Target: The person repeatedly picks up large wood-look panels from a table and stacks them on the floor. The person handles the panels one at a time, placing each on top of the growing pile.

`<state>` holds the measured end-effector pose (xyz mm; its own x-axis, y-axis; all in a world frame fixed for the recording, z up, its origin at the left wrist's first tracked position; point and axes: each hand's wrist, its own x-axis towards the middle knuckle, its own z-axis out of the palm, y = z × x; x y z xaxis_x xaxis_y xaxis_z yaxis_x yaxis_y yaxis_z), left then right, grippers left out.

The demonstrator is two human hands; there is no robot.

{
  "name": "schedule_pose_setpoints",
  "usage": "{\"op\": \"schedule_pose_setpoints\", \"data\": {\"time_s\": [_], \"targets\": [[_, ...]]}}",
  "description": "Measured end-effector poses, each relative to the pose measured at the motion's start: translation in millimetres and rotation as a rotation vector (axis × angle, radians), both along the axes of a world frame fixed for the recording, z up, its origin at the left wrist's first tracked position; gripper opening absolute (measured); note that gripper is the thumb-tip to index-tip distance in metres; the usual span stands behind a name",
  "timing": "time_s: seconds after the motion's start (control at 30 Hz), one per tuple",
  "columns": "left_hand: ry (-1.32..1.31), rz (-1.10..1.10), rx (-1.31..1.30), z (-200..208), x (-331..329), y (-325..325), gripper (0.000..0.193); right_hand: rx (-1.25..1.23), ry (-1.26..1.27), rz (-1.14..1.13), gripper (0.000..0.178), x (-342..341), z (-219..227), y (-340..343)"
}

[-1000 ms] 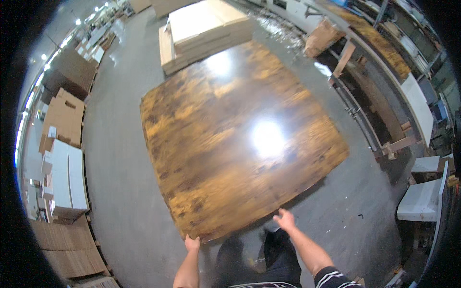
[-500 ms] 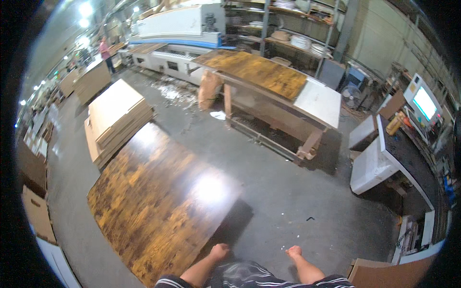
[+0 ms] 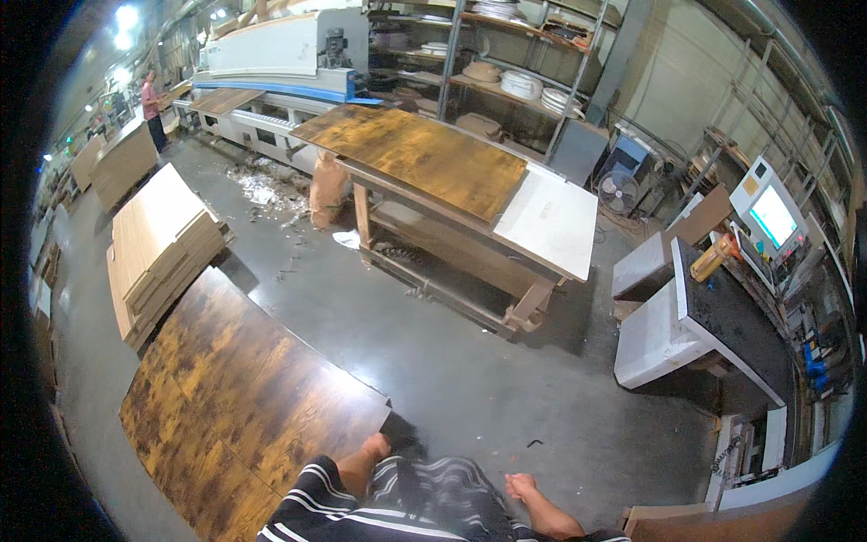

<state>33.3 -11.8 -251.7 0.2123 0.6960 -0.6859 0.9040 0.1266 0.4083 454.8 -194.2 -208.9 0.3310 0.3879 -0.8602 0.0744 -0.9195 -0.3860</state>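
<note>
Both hands — left hand [image 3: 375, 446] touches dark board [image 3: 244, 397]; right hand [image 3: 521, 488] free.

Panel [image 3: 244, 397]: wood-grain veneer or laminate, dark brown with amber patches, smooth, semi-gloss, catches light. Table panel [image 3: 424, 158]: same mottled finish, satin. Table [image 3: 533, 307]: bare pale wood legs, raw and matt. White board [image 3: 551, 221]: smooth, matt, laminate-like. Stack [image 3: 158, 239]: pale unfinished boards, matt. Floor [image 3: 470, 379]: grey concrete, smooth, dull sheen, with wood chips. Sleeve [image 3: 307, 506]: striped black-and-white cloth, soft. Machine [image 3: 289, 54]: painted metal, white and blue.
</note>
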Motion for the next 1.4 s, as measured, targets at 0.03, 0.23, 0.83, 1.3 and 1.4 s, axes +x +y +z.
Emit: {"op": "schedule_pose_setpoints", "data": {"time_s": [0.03,0.23,0.83,1.3,1.4], "targets": [[-0.010,-0.018,-0.011,1,7,16,0.031,-0.001,0.035,-0.020,0.022,9,1,23],[-0.135,0.096,0.141,14,31,94,0.031,0.215,0.114,-0.235,0.027,49,17,191],[0.135,1.109,-0.038,108,159,43,0.037,0.635,0.382,-0.202,0.062,70,76,848],[0.090,1.072,0.076,145,169,109,0.038,0.600,0.489,-0.056,0.032,80,66,840],[0.003,1.039,0.142,144,148,151,0.038,0.569,0.492,-0.132,0.034,103,49,774]]}}
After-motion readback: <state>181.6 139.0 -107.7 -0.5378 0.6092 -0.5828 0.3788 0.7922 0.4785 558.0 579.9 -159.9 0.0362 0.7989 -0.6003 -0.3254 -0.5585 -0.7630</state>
